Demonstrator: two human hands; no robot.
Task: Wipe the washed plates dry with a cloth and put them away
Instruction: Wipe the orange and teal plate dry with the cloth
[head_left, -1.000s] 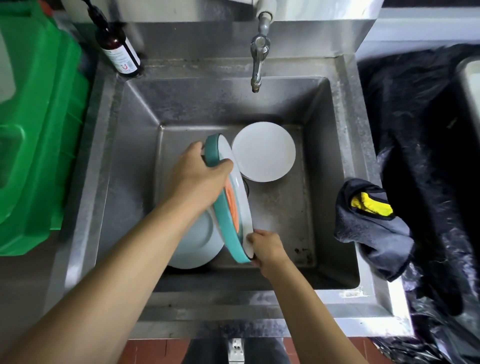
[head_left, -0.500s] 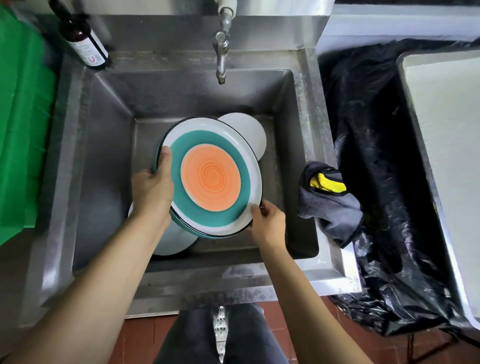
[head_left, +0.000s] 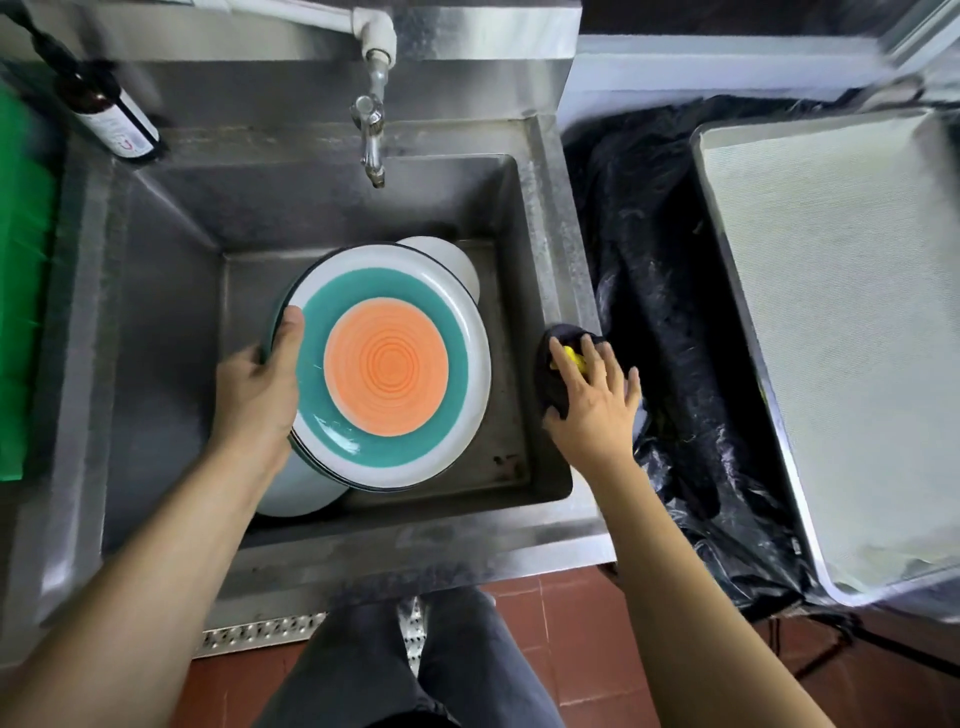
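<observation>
A round plate (head_left: 387, 366) with an orange centre, a teal ring and a white rim is held face up over the steel sink (head_left: 332, 208). My left hand (head_left: 260, 387) grips its left edge, thumb on top. My right hand (head_left: 592, 402) lies with spread fingers on a dark grey cloth with a yellow patch (head_left: 558, 364), draped over the sink's right rim. Two white plates lie in the basin: one (head_left: 457, 260) shows behind the coloured plate, another (head_left: 296, 493) below it at the front left.
A tap (head_left: 371, 135) hangs over the back of the basin. A dark bottle (head_left: 111, 117) stands at the back left corner beside a green bin (head_left: 23, 291). Right of the sink, black plastic sheeting (head_left: 670, 322) lies under a large pale tray (head_left: 852, 332).
The plate went from standing on edge to lying flat, face up. My right hand let go of its lower rim and moved right onto the cloth. The view shifted right.
</observation>
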